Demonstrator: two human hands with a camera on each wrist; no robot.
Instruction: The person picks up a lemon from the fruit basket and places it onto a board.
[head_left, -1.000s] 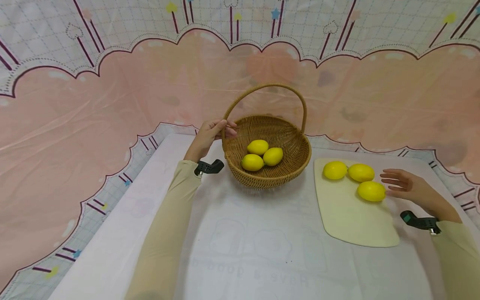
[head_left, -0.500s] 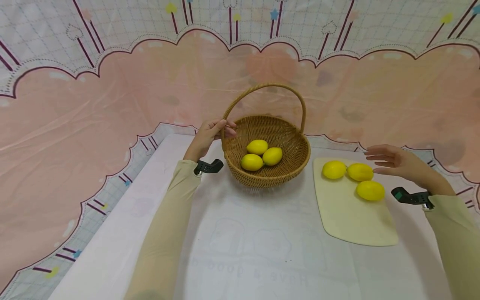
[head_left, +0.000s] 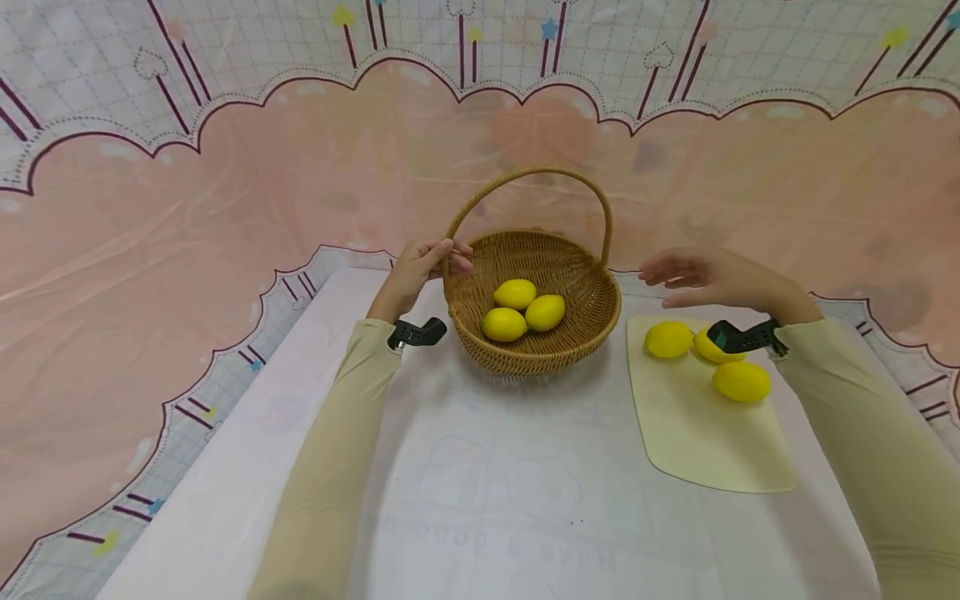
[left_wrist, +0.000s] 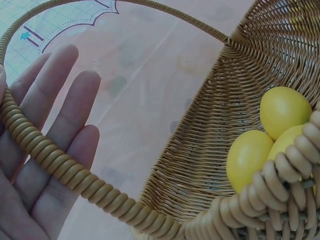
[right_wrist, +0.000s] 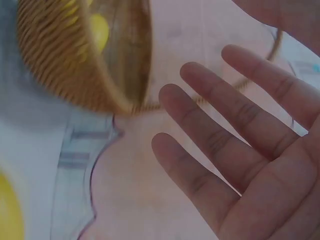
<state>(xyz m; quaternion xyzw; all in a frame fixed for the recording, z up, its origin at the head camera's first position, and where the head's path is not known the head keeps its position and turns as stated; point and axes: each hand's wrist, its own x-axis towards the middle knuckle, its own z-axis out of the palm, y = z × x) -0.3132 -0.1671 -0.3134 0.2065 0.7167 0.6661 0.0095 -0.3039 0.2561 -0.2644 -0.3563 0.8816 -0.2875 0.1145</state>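
Note:
My left hand (head_left: 414, 273) holds the left side of the handle (head_left: 542, 170) of a brown wicker basket (head_left: 532, 363), thumb on one side and fingers on the other. Inside the basket lie three yellow lemons (head_left: 504, 325). My right hand (head_left: 712, 277), fingers spread and holding nothing, hovers in the air right of the basket, over the far end of a cream cutting board (head_left: 708, 454). Three more lemons (head_left: 741, 382) lie on that board, one partly hidden behind the right wrist's camera. In the right wrist view, the bare palm and fingers (right_wrist: 220, 142) face the basket's handle.
A white cloth (head_left: 480, 467) covers the table. Behind it and along the left side hangs a pink patterned sheet (head_left: 322, 183), close behind the basket. Black wrist cameras (head_left: 418, 333) are strapped to both wrists.
My right hand has moved from beside the lemons on the board, up and leftward towards the basket. The left hand, basket and lemons stay where they were.

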